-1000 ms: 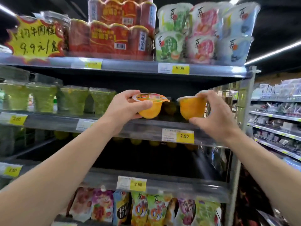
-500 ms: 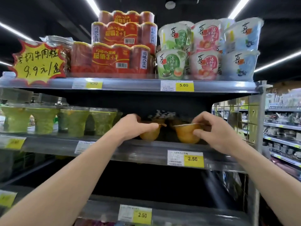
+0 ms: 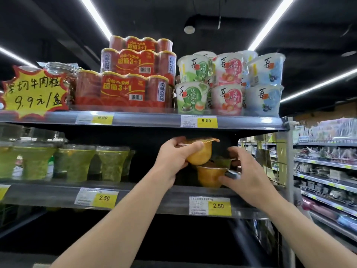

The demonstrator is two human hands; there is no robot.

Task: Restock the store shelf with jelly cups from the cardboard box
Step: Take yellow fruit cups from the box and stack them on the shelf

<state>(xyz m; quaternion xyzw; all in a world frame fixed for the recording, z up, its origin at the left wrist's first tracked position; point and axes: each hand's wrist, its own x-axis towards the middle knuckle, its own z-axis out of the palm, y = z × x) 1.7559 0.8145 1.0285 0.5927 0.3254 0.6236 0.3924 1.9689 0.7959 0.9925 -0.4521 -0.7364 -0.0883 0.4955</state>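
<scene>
One head-worn wide-angle view faces the store shelf (image 3: 135, 192) closely, tilted slightly upward

Your two jelly cups (image 3: 200, 154) (image 3: 209, 176) are orange; upper one's lid is orange-patterned. Green cups (image 3: 75, 163) toward the grey shelf's (image 3: 135, 192) left end. Yellow price tags (image 3: 219, 206). Top shelf: red multipacks (image 3: 123, 91) with yellow lettering, then green (image 3: 191, 97), pink (image 3: 227, 98), blue (image 3: 263, 99) tubs. Yellow starburst sign (image 3: 33, 93), red-edged.

Both arms reach up; left hand (image 3: 174, 158) and right hand (image 3: 249, 176) curl, gripping.
</scene>
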